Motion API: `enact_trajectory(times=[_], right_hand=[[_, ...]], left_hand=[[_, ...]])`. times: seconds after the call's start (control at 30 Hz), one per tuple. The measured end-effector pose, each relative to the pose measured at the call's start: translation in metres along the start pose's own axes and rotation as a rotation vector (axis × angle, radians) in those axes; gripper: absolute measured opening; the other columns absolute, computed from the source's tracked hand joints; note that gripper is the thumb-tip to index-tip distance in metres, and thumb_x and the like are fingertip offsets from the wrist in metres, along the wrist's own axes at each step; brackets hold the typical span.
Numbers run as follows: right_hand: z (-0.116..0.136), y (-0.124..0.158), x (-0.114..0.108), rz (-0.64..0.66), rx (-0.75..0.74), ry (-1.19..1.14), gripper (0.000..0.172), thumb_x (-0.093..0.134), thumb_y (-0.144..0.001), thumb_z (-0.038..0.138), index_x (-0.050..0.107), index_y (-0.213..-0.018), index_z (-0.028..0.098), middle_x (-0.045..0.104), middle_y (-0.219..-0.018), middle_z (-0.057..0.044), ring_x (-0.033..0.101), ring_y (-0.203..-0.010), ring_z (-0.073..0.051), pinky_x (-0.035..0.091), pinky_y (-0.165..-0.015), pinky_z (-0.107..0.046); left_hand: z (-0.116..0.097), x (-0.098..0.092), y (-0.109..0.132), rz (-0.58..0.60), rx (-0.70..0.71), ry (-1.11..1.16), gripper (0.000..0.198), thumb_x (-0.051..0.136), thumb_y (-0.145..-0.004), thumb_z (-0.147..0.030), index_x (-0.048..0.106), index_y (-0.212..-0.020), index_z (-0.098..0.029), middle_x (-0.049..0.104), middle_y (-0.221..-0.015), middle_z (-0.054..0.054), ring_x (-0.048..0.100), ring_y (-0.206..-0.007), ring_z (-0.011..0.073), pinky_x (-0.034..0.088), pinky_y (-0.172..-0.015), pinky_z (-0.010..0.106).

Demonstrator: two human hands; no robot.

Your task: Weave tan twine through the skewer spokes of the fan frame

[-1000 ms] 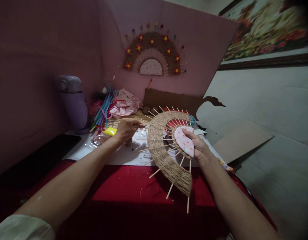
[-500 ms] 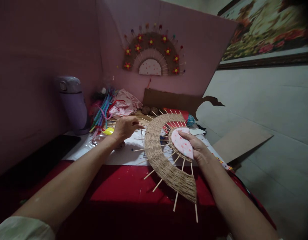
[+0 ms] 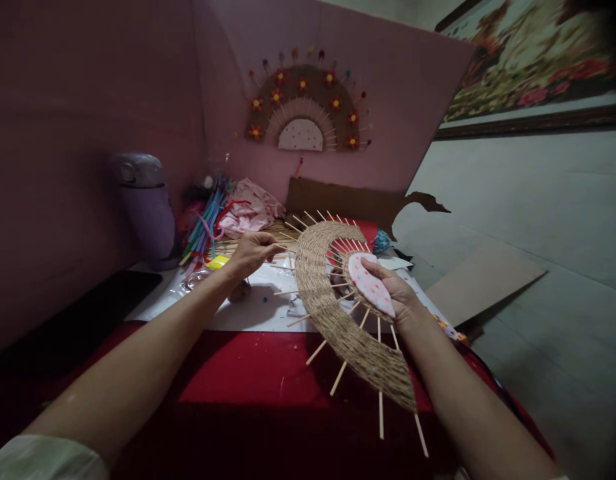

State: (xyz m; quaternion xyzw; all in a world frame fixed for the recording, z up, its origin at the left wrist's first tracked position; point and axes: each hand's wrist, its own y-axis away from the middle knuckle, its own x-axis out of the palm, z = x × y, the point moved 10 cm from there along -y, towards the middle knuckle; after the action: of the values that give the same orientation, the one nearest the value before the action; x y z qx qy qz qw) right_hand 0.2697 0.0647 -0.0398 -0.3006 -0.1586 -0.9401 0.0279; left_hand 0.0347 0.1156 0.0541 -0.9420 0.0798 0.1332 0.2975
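Right hand [image 3: 397,288], pinching polka-dot fabric [image 3: 371,287], should steady the twine-woven half-ring [image 3: 315,280] while the left hand [image 3: 253,253] opposite pinches a stick tip [image 3: 287,249].

Open room lies over the red front of the surface [image 3: 228,367], between the left forearm [image 3: 148,360] and the woven arch's [image 3: 313,267] protruding sticks [image 3: 381,415], which bar a low pass toward the right hand [image 3: 399,290]. Beyond the left hand [image 3: 252,255], the purple bottle [image 3: 149,217], bundled stems [image 3: 212,210] and crumpled pink cloth [image 3: 253,208] crowd the back.
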Motion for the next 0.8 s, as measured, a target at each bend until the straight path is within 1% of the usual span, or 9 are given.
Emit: enact_trajectory(times=[0.1,0.2,0.3,0.37,0.47,0.53,0.6,0.7,0.8], right_hand=[[-0.001,-0.001,-0.001,0.008,0.002,-0.004,0.02,0.046,-0.085,0.02,0.059,-0.09,0.006,0.07,-0.07,-0.011,0.067,-0.062,-0.018,0.055,-0.068,-0.032],[-0.001,-0.001,-0.001,0.008,-0.005,0.004,0.02,0.047,-0.084,0.021,0.059,-0.092,0.008,0.07,-0.072,-0.01,0.068,-0.066,-0.019,0.054,-0.073,-0.035],[-0.001,-0.001,-0.001,-0.004,-0.016,0.005,0.02,0.046,-0.085,0.022,0.059,-0.092,0.008,0.07,-0.075,-0.011,0.068,-0.069,-0.019,0.054,-0.073,-0.036],[0.0,0.0,-0.001,-0.019,-0.02,-0.013,0.019,0.046,-0.085,0.021,0.059,-0.091,0.008,0.07,-0.076,-0.012,0.068,-0.068,-0.019,0.055,-0.071,-0.035],[0.001,-0.001,0.001,-0.02,-0.033,-0.065,0.019,0.045,-0.085,0.019,0.06,-0.087,0.008,0.07,-0.072,-0.012,0.068,-0.063,-0.019,0.056,-0.066,-0.032],[0.004,-0.003,0.002,-0.016,-0.066,-0.109,0.019,0.043,-0.086,0.018,0.06,-0.087,0.009,0.07,-0.069,-0.01,0.067,-0.06,-0.018,0.056,-0.063,-0.031],[0.009,-0.004,0.001,-0.021,-0.109,-0.142,0.019,0.043,-0.085,0.018,0.06,-0.088,0.01,0.07,-0.067,-0.008,0.067,-0.059,-0.018,0.057,-0.061,-0.033],[0.017,-0.004,-0.003,-0.056,-0.205,-0.176,0.017,0.045,-0.084,0.019,0.06,-0.088,0.012,0.07,-0.066,-0.006,0.066,-0.057,-0.018,0.057,-0.061,-0.034],[0.023,0.003,0.0,-0.063,-0.276,-0.18,0.015,0.048,-0.08,0.019,0.061,-0.085,0.013,0.07,-0.066,-0.006,0.066,-0.056,-0.018,0.057,-0.06,-0.033]], left_hand=[[0.008,0.008,0.002,-0.017,-0.045,0.103,0.018,0.064,-0.06,-0.026,0.059,-0.052,-0.012,0.048,-0.042,-0.004,0.038,-0.041,0.0046,0.028,-0.04,0.018],[0.017,0.018,0.003,-0.003,-0.079,0.171,0.017,0.065,-0.059,-0.027,0.06,-0.054,-0.012,0.049,-0.044,-0.004,0.038,-0.041,0.0047,0.029,-0.041,0.018],[0.023,0.022,0.003,0.012,-0.093,0.166,0.019,0.065,-0.06,-0.03,0.061,-0.057,-0.012,0.051,-0.048,-0.003,0.04,-0.042,0.0053,0.03,-0.041,0.019],[0.021,0.021,0.004,0.003,-0.079,0.118,0.022,0.064,-0.063,-0.033,0.061,-0.059,-0.012,0.051,-0.048,-0.003,0.039,-0.042,0.0056,0.03,-0.042,0.019],[0.007,0.017,0.007,-0.049,0.026,-0.034,0.024,0.059,-0.069,-0.033,0.061,-0.058,-0.012,0.047,-0.045,-0.004,0.038,-0.043,0.0064,0.029,-0.044,0.02],[-0.005,0.017,0.012,-0.084,0.113,-0.157,0.021,0.056,-0.073,-0.029,0.063,-0.062,-0.013,0.051,-0.049,-0.002,0.042,-0.047,0.0076,0.031,-0.047,0.02],[-0.016,0.02,0.017,-0.099,0.165,-0.278,0.018,0.052,-0.077,-0.024,0.066,-0.072,-0.014,0.059,-0.057,0.001,0.048,-0.052,0.0095,0.034,-0.052,0.021],[-0.026,0.028,0.023,-0.09,0.19,-0.448,0.022,0.047,-0.08,-0.019,0.068,-0.086,-0.018,0.065,-0.067,0.003,0.053,-0.059,0.0119,0.036,-0.057,0.023],[-0.034,0.037,0.029,-0.045,0.189,-0.566,0.024,0.046,-0.079,-0.014,0.068,-0.088,-0.02,0.067,-0.071,0.004,0.055,-0.062,0.0131,0.036,-0.059,0.023]])
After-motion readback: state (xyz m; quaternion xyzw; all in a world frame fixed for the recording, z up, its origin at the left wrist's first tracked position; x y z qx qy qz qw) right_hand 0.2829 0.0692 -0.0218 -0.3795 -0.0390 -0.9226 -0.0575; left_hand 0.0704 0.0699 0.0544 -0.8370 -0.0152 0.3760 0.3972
